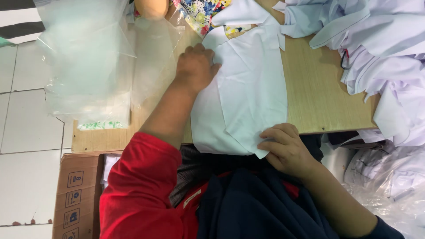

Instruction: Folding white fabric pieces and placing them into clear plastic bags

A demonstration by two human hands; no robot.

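A pale white cloth piece [248,88] lies folded on the wooden table [318,88]. My left hand [195,67], on a bare forearm below a red sleeve, presses down on the cloth's far left edge with fingers curled over the fold. My right hand [287,149] pinches the cloth's lower corner where it hangs over the table's near edge. A dark navy garment covers my lap under that hand.
Clear plastic bags [88,57] lie on the table's left end. A heap of white garments [385,48] fills the right side, with a floral fabric [201,12] at the top. A cardboard box [77,194] stands on the tiled floor; bagged garments [389,177] lie lower right.
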